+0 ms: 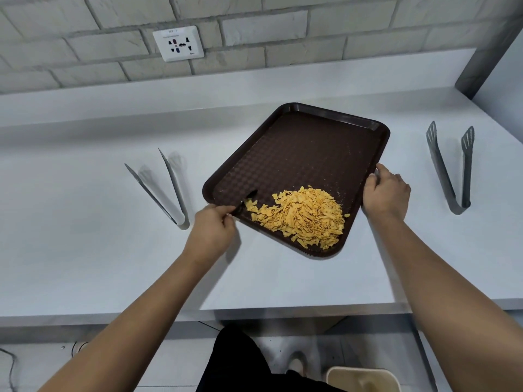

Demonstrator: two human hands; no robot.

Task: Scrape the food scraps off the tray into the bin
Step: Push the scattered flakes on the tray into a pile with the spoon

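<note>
Head view: I've got the brown tray (305, 154) lying at an angle on the white counter (85, 250), centre of frame, w/ the yellow food scraps (304, 216) heaped in its near corner, lower-centre. My left hand (210, 232) sits at the tray's left edge, fingers curled round a small black scraper (246, 200); its tip is on the tray floor, just touching the left fringe of the pile. My right hand (386, 192) is at the tray's right rim, fingers wrapped over the edge, gripping it. The bin (363, 379) is beige, down at the bottom edge of frame right of centre, below the counter's front lip, only partly in shot. One pair of metal tongs (167, 188) lies left of the tray, another pair of tongs (452, 165) at right, both well apart from it. A wall socket (178, 43) is upper left on the grey brick.
</note>
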